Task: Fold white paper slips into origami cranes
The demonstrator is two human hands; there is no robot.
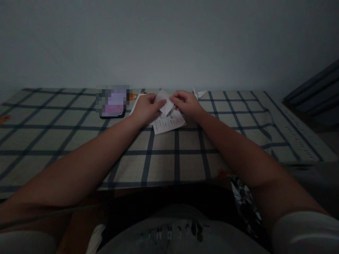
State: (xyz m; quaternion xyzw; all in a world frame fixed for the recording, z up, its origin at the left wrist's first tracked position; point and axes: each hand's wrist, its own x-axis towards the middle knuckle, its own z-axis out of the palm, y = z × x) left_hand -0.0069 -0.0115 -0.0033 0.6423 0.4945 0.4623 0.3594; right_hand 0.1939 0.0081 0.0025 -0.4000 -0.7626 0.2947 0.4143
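Note:
Between my two hands is a small folded piece of white paper [163,97], roughly diamond-shaped. My left hand [147,107] grips its left side, the thumb lying on top of the paper. At its right edge my right hand [186,103] pinches the paper between thumb and fingers. Beneath both hands lies a printed sheet or booklet [169,123] with dark text and a pattern that is too dim to read. Another white sheet [135,104] sticks out behind my left hand. Just beyond my right hand stands a folded white paper shape [200,94] with pointed ends.
A phone [114,104] with a lit, blurred screen lies left of my hands. The checked tablecloth [127,165] covers the table, which meets a plain wall [169,42] at the back. A dark slatted object [317,93] stands at the far right. The light is dim.

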